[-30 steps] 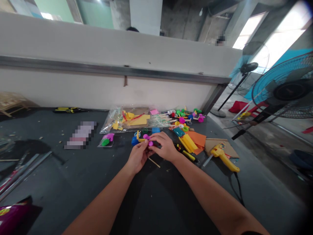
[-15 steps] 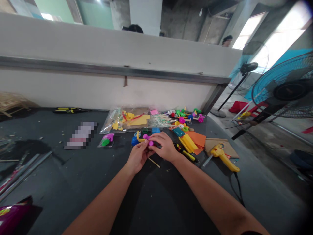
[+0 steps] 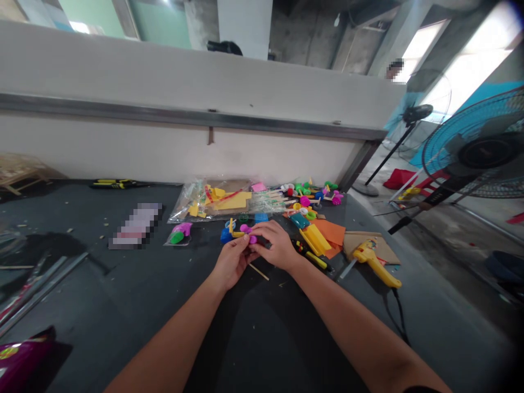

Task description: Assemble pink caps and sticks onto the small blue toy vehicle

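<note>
On the dark table [image 3: 123, 322], a small magenta piece [image 3: 252, 239] is being held between the left hand [image 3: 232, 263] and the right hand [image 3: 275, 245], beside a yellow stick [image 3: 236, 234] and a blue piece [image 3: 226, 236]. Both grips are being kept narrow, with the fingertips [image 3: 246, 238] closed around the magenta piece, though exactly how it is seated is being hidden by the fingers. A thin wooden stick [image 3: 258, 271] is lying loose just below the hands, and a screwdriver [image 3: 311, 260] is lying just beside the right hand. Farther back, a clear bag [image 3: 208, 201] and scattered colored parts [image 3: 305, 201] are being left untouched, while orange foam [image 3: 332, 233] is lying near a glue gun [image 3: 374, 267] on cardboard [image 3: 368, 244]. The main risk is judged to be slippage: if the pinch is being loosened or twisted too hard, the magenta piece could be dropped and lost among the clutter. The loose stick could also be knocked aside by a careless wrist movement, and the glue gun could be dragged out of place if its cord [image 3: 399, 311] is being caught.
</note>
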The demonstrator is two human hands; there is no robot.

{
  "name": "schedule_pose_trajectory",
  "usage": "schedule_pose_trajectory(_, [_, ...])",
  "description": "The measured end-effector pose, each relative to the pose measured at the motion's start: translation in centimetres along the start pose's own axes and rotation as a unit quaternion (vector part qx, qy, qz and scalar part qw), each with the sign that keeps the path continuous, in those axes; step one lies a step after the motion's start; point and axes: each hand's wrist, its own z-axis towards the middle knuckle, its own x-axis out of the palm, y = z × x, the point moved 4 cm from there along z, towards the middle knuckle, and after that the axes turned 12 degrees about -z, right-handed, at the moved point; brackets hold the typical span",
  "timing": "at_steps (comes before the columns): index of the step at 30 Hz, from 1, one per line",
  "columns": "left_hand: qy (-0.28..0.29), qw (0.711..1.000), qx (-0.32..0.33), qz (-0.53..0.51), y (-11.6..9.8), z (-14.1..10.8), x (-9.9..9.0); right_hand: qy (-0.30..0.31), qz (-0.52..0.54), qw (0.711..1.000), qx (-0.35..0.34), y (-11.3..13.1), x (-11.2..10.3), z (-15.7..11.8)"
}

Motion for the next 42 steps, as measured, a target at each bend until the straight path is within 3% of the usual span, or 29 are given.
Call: schedule_pose_trajectory(42, [-0.001, 1.0, 0.001, -0.002, -0.08, -0.24, 0.29, -0.007, 0.009, 1.0, 0.005, -0.08, 0.02, 0.03])
